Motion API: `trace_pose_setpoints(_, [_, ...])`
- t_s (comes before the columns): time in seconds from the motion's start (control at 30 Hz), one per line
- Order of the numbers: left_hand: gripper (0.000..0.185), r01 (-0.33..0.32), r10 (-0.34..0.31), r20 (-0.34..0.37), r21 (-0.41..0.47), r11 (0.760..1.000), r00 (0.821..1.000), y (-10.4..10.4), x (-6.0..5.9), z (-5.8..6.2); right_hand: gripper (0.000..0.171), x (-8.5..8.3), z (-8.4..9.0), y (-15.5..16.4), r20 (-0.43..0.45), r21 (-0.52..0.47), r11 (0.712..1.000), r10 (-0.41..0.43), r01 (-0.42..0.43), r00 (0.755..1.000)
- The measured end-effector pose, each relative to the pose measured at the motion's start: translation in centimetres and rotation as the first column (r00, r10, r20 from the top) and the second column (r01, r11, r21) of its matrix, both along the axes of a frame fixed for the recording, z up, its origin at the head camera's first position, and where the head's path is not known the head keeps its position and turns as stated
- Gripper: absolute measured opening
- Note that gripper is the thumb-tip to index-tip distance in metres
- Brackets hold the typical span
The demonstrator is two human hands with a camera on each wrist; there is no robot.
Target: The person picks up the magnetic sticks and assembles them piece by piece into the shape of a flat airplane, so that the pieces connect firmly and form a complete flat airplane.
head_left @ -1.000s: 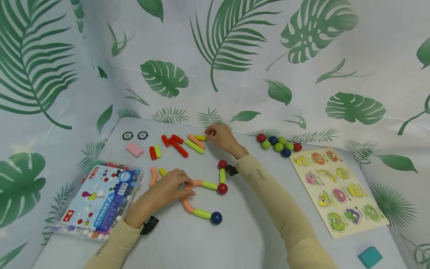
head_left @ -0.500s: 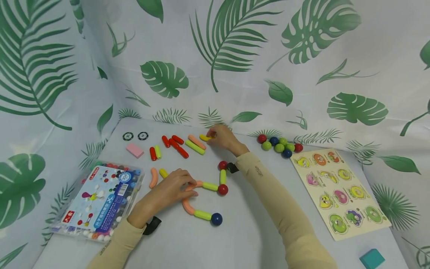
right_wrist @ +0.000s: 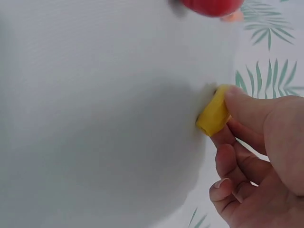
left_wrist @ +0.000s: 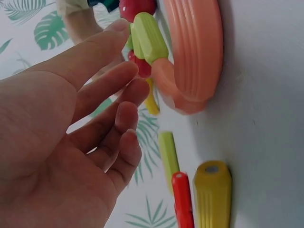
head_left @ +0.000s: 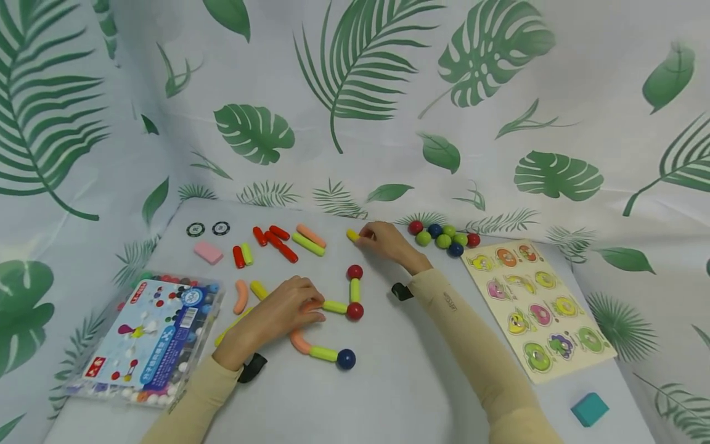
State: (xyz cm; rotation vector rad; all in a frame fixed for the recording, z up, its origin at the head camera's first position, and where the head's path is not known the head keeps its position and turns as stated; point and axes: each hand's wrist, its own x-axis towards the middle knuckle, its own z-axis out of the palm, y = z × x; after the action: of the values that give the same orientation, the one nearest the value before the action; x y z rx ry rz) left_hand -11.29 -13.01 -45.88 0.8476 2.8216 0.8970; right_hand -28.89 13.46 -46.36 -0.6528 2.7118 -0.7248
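My right hand point(head_left: 389, 243) pinches a short yellow rod point(right_wrist: 214, 113) between thumb and fingers near the back of the table. Relaxed and holding nothing, my left hand point(left_wrist: 102, 114) hovers beside coral curved rods point(left_wrist: 197, 52), its fingers loosely bent. These curved rods join green rods point(head_left: 323, 353) into a chain, partly hidden under that hand in the head view. A dark blue ball point(head_left: 346, 359) ends the lower branch. The upper branch carries a red ball point(head_left: 355, 311), then another green rod point(head_left: 355, 290) and a second red ball point(head_left: 355, 272).
Loose red rods point(head_left: 283, 246) and other rods lie at the back left. Several balls point(head_left: 444, 240) cluster at the back right, near a fruit puzzle board point(head_left: 499, 336). A clear box point(head_left: 144, 339) of balls stands left; a teal block point(head_left: 590, 409) lies front right.
My right hand has drawn the yellow rod rightward, away from the coral and green rods at the back. The left hand stays about where it was; the head view has shifted slightly.
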Motion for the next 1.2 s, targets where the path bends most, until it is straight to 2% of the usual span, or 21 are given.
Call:
trace_pose_setpoints(0.2, [0.031,0.031,-0.030,-0.022,0.016,0.999,0.999,0.8,-0.6,-0.5,0.028,2.3,0.0,3.9,0.010,-0.027,1.000,-0.010,0.010,1.000])
trace_pose_setpoints(0.37, [0.032,0.039,-0.039,-0.026,0.015,0.999,0.999,1.6,-1.1,-1.0,0.028,3.4,0.0,6.2,-0.037,-0.029,0.998,-0.057,0.056,0.998])
trace_pose_setpoints(0.6, [0.030,0.060,-0.059,-0.009,0.030,0.998,0.998,1.6,-1.3,-1.5,0.030,3.6,-0.9,6.1,-0.068,-0.019,0.983,-0.183,0.182,0.981])
trace_pose_setpoints(0.73, [0.029,0.055,-0.055,0.008,0.021,0.998,0.998,1.8,-1.3,-1.6,0.032,3.9,-0.8,5.6,-0.089,-0.028,0.979,-0.202,0.200,0.975])
trace_pose_setpoints(0.93, [0.027,0.036,-0.036,0.019,0.004,0.999,0.999,2.0,-1.4,-1.6,0.025,4.4,-0.6,5.3,-0.134,-0.030,0.992,-0.123,0.121,0.983])
trace_pose_setpoints(1.2, [0.027,0.022,-0.022,0.034,-0.012,1.000,0.999,1.9,-1.7,-1.5,0.026,5.6,-0.8,5.2,-0.093,-0.050,0.999,-0.014,0.010,0.996])
